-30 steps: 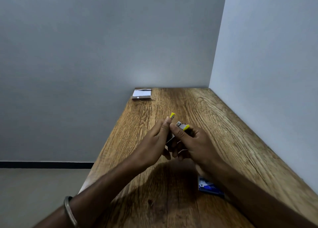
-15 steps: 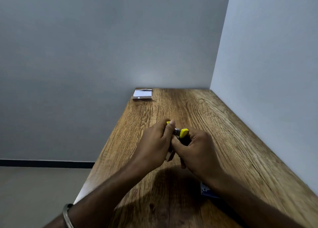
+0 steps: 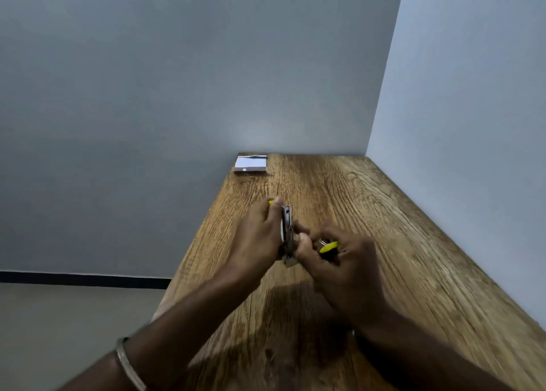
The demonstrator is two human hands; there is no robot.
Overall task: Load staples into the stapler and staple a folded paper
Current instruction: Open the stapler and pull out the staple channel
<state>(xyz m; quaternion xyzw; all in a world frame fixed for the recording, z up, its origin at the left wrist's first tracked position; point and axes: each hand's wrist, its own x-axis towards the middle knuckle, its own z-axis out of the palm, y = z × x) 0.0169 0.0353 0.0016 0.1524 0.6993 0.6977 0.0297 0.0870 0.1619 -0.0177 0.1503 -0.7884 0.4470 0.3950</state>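
Above the middle of the wooden table (image 3: pixel 369 228), both hands hold a small metal stapler (image 3: pixel 286 234) with yellow plastic parts. My left hand (image 3: pixel 260 237) grips the stapler's metal body, which stands nearly on end. My right hand (image 3: pixel 339 263) pinches a yellow-tipped piece (image 3: pixel 328 246) pulled out to the right of the body. The picture is blurred, so the staples cannot be made out. A folded white paper (image 3: pixel 251 164) lies at the table's far left corner.
Grey walls close the table at the back and on the right. The table's left edge drops to the floor. My right forearm covers the near right part of the table.
The hands were pressed together on the stapler. Now they have come apart: the right hand has drawn the yellow-tipped piece out to the right, and the left has turned the metal body upright.
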